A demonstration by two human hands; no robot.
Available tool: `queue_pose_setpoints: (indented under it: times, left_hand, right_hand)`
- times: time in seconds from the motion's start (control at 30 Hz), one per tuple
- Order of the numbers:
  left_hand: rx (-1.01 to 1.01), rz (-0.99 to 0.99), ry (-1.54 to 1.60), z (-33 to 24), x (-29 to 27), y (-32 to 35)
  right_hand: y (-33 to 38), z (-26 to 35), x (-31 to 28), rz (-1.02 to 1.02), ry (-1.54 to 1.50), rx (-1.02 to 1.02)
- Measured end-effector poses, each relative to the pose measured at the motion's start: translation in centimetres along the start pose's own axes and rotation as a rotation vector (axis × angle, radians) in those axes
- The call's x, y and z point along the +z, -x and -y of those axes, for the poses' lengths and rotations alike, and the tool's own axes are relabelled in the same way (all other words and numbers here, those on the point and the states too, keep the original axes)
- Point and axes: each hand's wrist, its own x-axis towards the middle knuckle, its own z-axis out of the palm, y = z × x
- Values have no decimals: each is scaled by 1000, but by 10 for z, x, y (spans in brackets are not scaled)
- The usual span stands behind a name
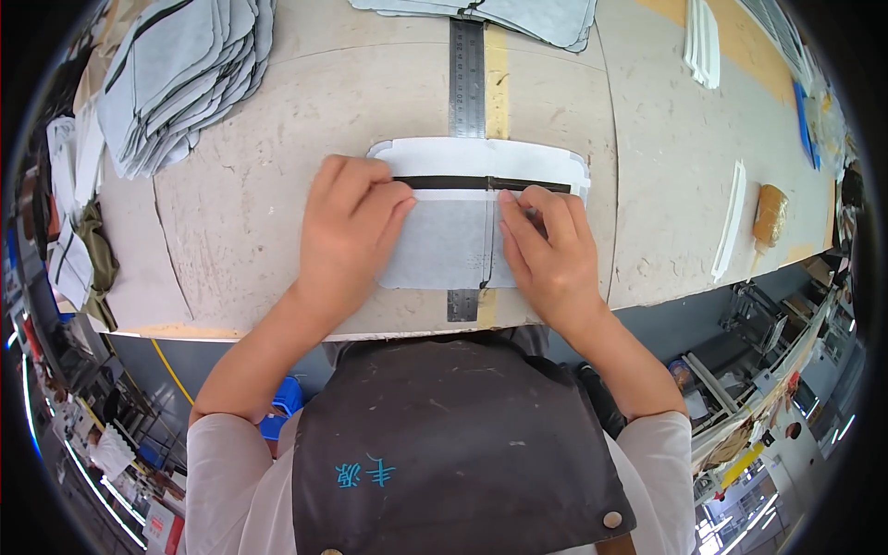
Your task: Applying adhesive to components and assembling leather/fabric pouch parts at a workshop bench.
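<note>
A light grey panel (444,242) with a white upper band lies flat across a steel ruler (467,79) on the table in front of me. Along the panel runs a black strip (439,183), and a thin dark line crosses it downward near the middle. My left hand (347,222) is closed, thumb and forefinger pinched at the strip's left end. On the right part of the strip, my right hand (553,250) has its fingers curled, with thumb and fingertips pressed on the strip. What lies under the fingertips is hidden.
A stack of grey panels (185,74) sits at the far left, with more panels (518,17) at the back. White strips (703,42) and a single white strip (731,222) lie to the right, beside an amber bottle (770,215). Yellow tape (497,83) borders the ruler.
</note>
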Motion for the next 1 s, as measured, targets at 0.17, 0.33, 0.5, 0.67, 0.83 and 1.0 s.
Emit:
queue_pose_setpoints:
  times: [0.17,0.33,0.5,0.67,0.83,1.0]
  left_hand:
    - [347,150,41,-33,24,-2]
    - [337,137,-26,-35,26,9]
    - [328,108,-123,-37,27,8]
    - [326,108,-188,-38,28,8]
    - [322,110,-197,-37,28,10]
    - [303,113,-175,-39,28,7]
  right_hand:
    - [4,2,0,20,105,-60]
    - [9,-2,1,2,-3,-28]
    - [11,-3,-1,35,-86,-65]
    - [11,-4,-1,38,-121,-80]
    - [10,-3,1,23,-111,-59]
    - [9,0,1,76,-92,-13]
